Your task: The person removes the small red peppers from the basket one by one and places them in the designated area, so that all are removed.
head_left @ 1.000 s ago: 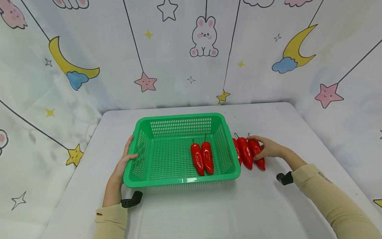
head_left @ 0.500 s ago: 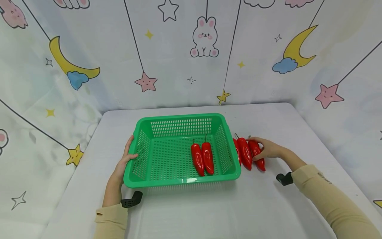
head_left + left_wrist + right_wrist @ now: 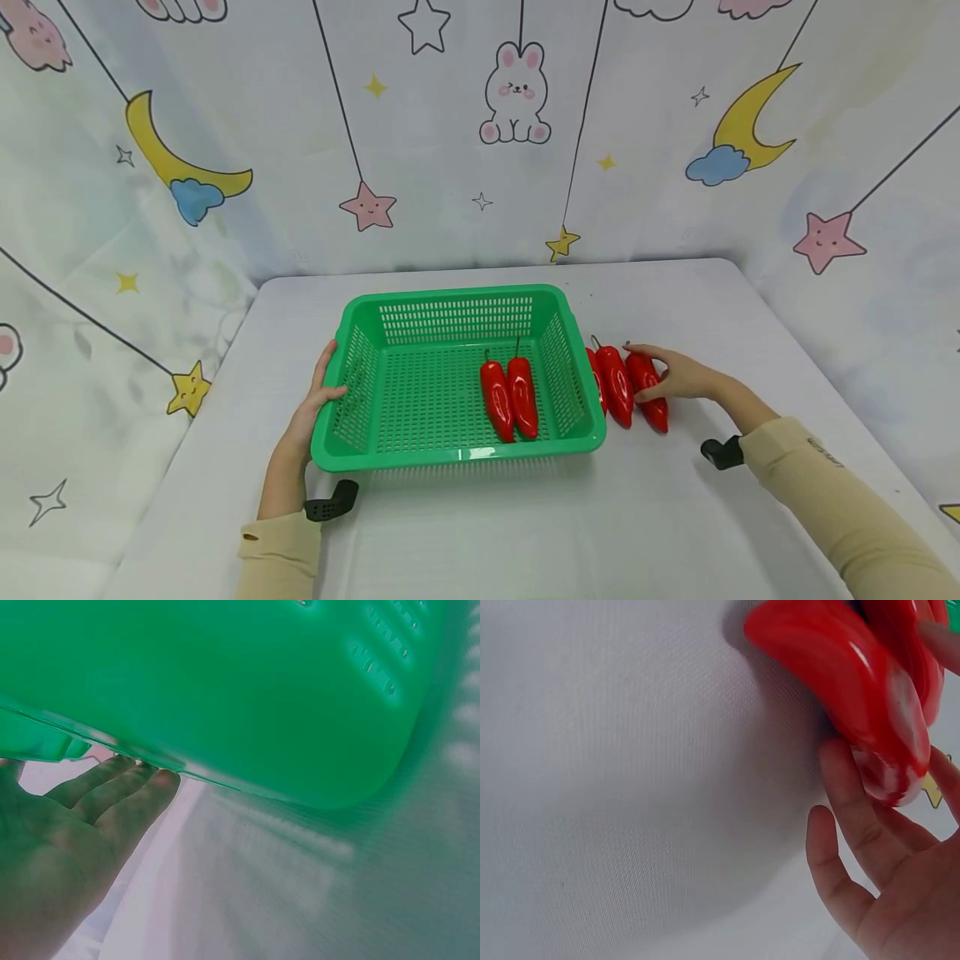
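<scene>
A green plastic basket [image 3: 405, 461] stands on the white table, two red peppers [image 3: 497, 402] lying side by side in its right half. At its left end my left hand [image 3: 303, 417] grips the rim, thumb over the edge; in the left wrist view the fingers [image 3: 142, 799] reach up against its outer side. Right of the basket, several red peppers [image 3: 617, 387] lie in a row. My right hand [image 3: 681, 372] holds the rightmost pepper [image 3: 642, 368] between thumb and fingers. In the right wrist view, fingers curl around the end of that glossy pepper [image 3: 840, 664].
The leftmost pepper [image 3: 595, 371] of the row is partly hidden behind the basket's right rim. A white cloth backdrop [image 3: 450, 242] with printed moons, stars and a rabbit rises behind and beside the table [image 3: 480, 533]. A black wrist camera [image 3: 722, 452] sits under each sleeve.
Almost nothing has moved. My right hand stays at the rightmost pepper, whose lower end has shifted very slightly toward me. The left hand and basket hold still.
</scene>
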A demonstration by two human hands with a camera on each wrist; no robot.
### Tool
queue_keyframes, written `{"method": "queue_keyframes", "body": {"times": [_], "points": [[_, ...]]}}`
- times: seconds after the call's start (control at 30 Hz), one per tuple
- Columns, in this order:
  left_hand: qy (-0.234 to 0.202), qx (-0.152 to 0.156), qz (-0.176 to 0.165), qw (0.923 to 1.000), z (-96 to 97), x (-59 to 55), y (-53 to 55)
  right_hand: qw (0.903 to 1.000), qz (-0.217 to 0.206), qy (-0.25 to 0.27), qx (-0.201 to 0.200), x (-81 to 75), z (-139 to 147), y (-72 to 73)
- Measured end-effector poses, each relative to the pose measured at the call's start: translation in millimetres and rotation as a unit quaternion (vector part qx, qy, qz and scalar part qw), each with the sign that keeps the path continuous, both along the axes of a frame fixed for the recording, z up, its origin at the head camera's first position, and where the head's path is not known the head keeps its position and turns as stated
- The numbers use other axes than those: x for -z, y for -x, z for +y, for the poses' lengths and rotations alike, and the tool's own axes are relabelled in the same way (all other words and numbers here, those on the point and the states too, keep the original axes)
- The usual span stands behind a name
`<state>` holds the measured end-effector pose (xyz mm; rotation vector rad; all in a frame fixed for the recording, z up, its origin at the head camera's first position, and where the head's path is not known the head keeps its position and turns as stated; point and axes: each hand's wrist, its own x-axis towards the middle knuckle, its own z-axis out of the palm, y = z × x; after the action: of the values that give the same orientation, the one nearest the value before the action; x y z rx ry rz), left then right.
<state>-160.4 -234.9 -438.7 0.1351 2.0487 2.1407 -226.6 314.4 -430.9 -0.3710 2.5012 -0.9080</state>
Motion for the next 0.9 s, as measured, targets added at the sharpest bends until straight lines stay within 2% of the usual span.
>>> {"method": "queue_keyframes", "body": {"times": [0.47, 0.9], "points": [[-0.005, 0.002, 0.000, 1.0000, -0.1, 0.4, 0.5, 0.9997, 0.021, -0.001, 0.015, -16.4, 3, -4.1], [0.000, 0.001, 0.007, 1.0000, -0.4, 1.0, 1.2, 0.9971, 0.074, 0.016, 0.004, -38.6, 3, -7.9]]}}
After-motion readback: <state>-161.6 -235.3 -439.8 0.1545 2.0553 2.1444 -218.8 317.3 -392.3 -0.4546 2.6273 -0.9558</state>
